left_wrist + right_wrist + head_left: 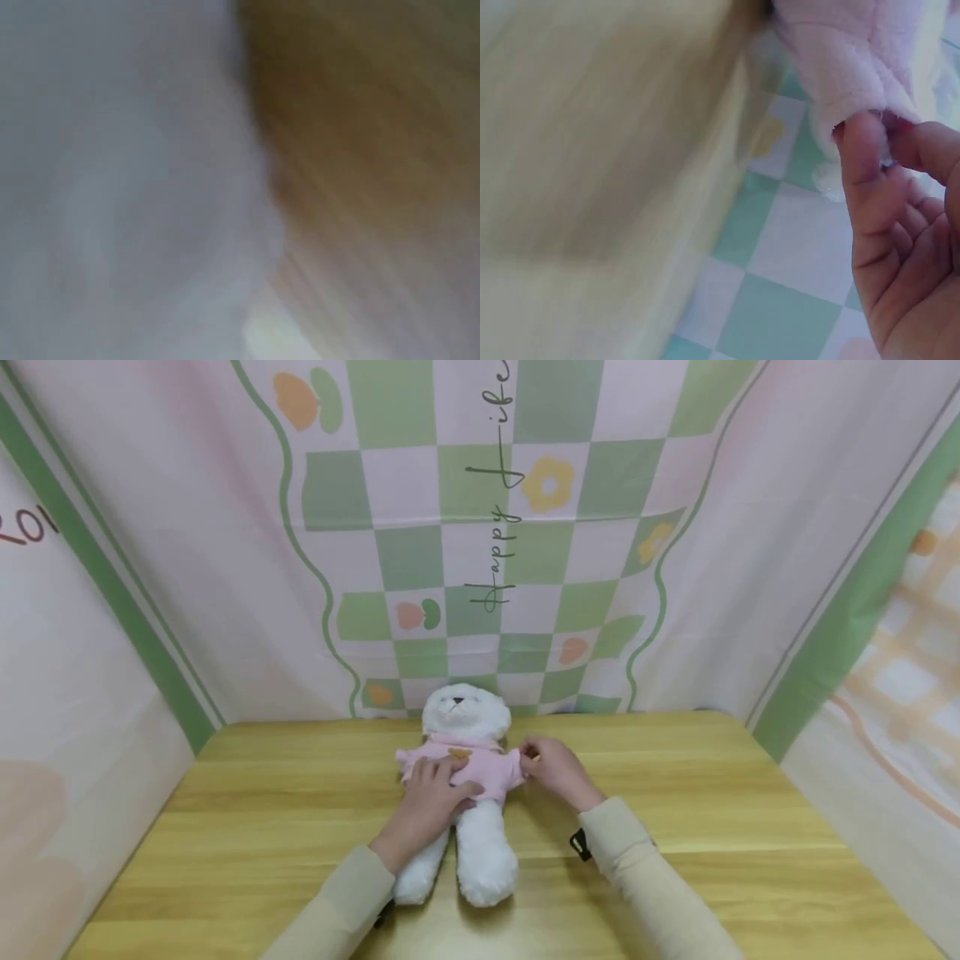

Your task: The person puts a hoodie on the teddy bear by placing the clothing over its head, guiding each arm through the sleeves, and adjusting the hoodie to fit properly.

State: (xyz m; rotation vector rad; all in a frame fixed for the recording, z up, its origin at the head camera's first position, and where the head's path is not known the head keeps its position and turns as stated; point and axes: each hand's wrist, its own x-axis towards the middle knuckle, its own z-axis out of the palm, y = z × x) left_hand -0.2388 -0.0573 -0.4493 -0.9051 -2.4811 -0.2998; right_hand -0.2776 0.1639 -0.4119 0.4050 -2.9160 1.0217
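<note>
A white plush teddy bear (487, 852) in a pink shirt (491, 770) lies on its back, head toward the far edge. My left hand (429, 802) rests spread on its belly, over the shirt's lower front. With thumb and forefinger tips in the shirt's sleeve opening (855, 97), my right hand (558, 768) pinches at the bear's arm end; a bit of white shows between the fingers (866, 150). What the fingertips touch deeper inside the sleeve is hidden. The left wrist view is blurred, showing white plush (135, 180) close up beside wood.
The bear lies on a wooden table (660, 860). Behind the table's far edge hangs a green-and-white checked cloth (408, 556) with writing and flowers. More printed cloth hangs at the left (82, 693) and right (900, 693) sides.
</note>
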